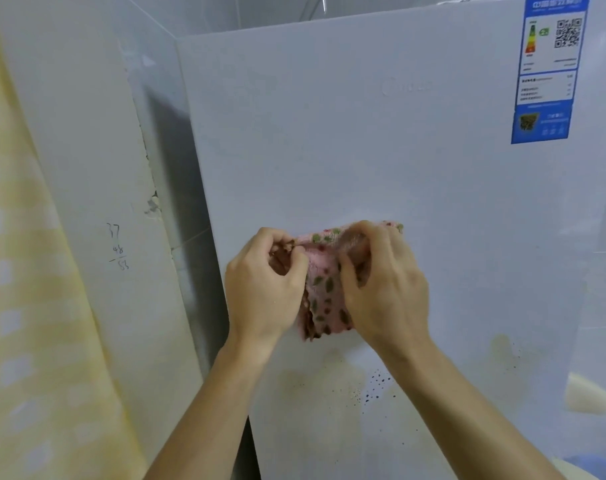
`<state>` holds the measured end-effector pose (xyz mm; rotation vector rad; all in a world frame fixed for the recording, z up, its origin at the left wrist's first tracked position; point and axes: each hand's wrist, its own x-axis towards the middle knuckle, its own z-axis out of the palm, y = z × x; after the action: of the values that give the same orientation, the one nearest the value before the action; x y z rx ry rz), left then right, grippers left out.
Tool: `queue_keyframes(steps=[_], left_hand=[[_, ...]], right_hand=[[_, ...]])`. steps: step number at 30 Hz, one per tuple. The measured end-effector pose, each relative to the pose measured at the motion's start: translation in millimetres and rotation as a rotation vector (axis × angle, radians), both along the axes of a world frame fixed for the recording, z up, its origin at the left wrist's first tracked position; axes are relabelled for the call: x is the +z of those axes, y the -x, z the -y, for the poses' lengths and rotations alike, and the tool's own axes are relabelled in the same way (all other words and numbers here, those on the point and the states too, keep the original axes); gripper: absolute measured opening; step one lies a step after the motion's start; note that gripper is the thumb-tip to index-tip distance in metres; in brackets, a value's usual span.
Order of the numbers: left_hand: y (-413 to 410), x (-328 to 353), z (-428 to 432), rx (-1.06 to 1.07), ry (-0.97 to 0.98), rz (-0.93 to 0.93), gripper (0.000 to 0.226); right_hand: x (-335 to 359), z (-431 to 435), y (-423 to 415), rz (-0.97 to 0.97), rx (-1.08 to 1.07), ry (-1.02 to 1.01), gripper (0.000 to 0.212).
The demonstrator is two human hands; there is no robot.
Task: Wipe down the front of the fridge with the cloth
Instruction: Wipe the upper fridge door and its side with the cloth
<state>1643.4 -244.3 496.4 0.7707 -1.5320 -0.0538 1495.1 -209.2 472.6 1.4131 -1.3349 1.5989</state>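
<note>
Cloth (324,296) hangs bunched between both hands in front of the fridge (363,150), low on its white door; whether it touches the door cannot be told. Palms and fingers hide much of it, so its full outline is unclear. The left grip (265,282) pinches the upper left corner between thumb and curled fingers. The right grip (384,285) has its fingers curled round the upper right part. Both forearms are cut off at the lower edge. A pale brand mark on the door is too faint to read, and the print on the blue label (550,67) is too small. The cloth is pink and fuzzy, with green leaves, small red dots and a brownish scalloped edge. Below it lie a yellowish stain (315,379) and dark specks (377,386).
</note>
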Motion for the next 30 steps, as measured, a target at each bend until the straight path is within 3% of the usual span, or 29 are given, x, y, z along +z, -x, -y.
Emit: queue_keyframes(steps=[2, 4, 9, 13, 19, 22, 25, 30], left_hand=[[-2.5, -2.8, 4.2, 0.028, 0.042, 0.014, 0.006], [-5.2, -6.1, 7.0, 0.057, 0.078, 0.034, 0.008], [-15.3, -10.9, 16.0, 0.088, 0.149, 0.054, 0.008], [-20.2, -14.5, 20.5, 0.091, 0.198, 0.096, 0.009], [-27.7, -19.9, 30.0, 0.130, 0.267, 0.131, 0.009], [-35.7, -21.2, 34.7, 0.087, 0.354, 0.177, 0.008], [-51.0, -20.7, 43.6, 0.061, 0.427, 0.135, 0.022], [-84.6, -1.6, 68.4, 0.325, 0.402, 0.062, 0.046]], right_hand=[[-8.6, 12.7, -8.5, -0.128, -0.020, 0.158, 0.026], [-19.7, 25.3, -14.9, -0.211, -0.010, 0.191, 0.027], [-60.3, 38.9, -29.6, -0.293, -0.188, -0.075, 0.060], [-73.8, 36.0, -42.5, -0.334, -0.278, -0.123, 0.081], [-78.6, 44.5, -58.6, -0.146, -0.195, -0.172, 0.067], [-77.3, 51.6, -55.2, -0.190, -0.272, -0.154, 0.064], [-69.8, 54.5, -55.1, -0.227, -0.338, -0.116, 0.068], [-22.4, 67.7, -61.9, -0.320, -0.370, -0.041, 0.065]])
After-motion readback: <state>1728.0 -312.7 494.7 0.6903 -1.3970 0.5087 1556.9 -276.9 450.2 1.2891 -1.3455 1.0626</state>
